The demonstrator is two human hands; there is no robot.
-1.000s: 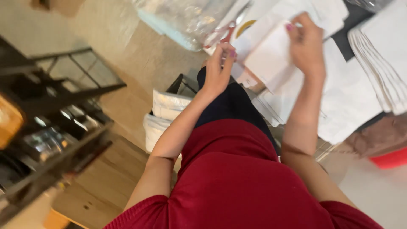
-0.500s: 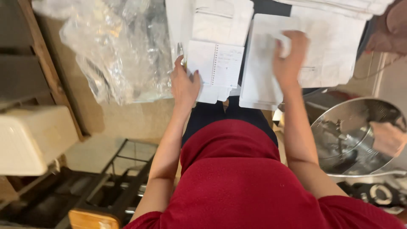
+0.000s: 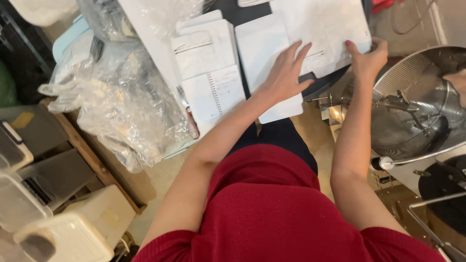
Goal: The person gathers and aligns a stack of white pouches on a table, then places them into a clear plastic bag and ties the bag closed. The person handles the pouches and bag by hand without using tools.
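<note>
A crumpled clear plastic bag (image 3: 127, 104) lies left of white paper packets (image 3: 209, 58).

Workshop: metal drum machine (image 3: 417, 111), paper bags (image 3: 272, 63)

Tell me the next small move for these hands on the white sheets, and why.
Probably slide the white sheet toward the body. The left hand lies flat across the sheets while the right hand pinches that sheet's right edge, so it looks ready to move.

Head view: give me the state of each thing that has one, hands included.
Left hand: open, fingers spread flat on white sheet.
Right hand: gripping the edge of large white sheet.
Spiral notebook: closed, lying flat.
Clear plastic bag: crumpled, lying beside the papers.
Metal bowl: upright, mixing arm inside.
</note>
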